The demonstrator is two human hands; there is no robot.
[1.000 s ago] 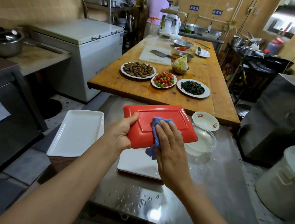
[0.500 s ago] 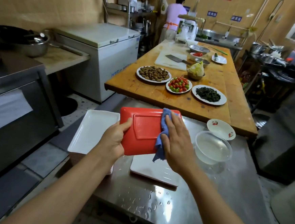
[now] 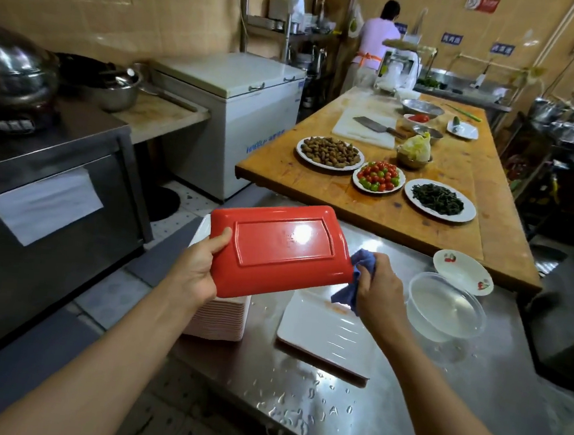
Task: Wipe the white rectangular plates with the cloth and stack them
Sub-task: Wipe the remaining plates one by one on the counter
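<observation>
Plate (image 3: 278,249), rectangular, red underside turned up and glossy with a bright glare spot, held tilted above the steel worktop (image 3: 384,407). Left hand (image 3: 194,272): grip closed on the plate's left short edge, thumb lying on the red face, fingers hidden beneath. Right hand (image 3: 377,291): grip closed around a bunched blue cloth (image 3: 360,274), which touches the plate's lower right corner.

White rectangular plate (image 3: 326,333), face up, flat on the worktop directly below the right hand; faint ridges and wet streaks on its surface. Stack of plates (image 3: 217,320), pale edges showing, at the worktop's left edge beneath the held plate; its top mostly hidden.

Clear plastic bowl (image 3: 446,307), just right of the right hand. Small white dish (image 3: 463,272) with red cherry print, beyond the bowl and touching it. Water droplets scattered on the near worktop.

Wooden table (image 3: 399,212) beyond, bearing plates of peanuts (image 3: 330,151), cherry tomatoes (image 3: 379,175) and dark greens (image 3: 438,200).
</observation>
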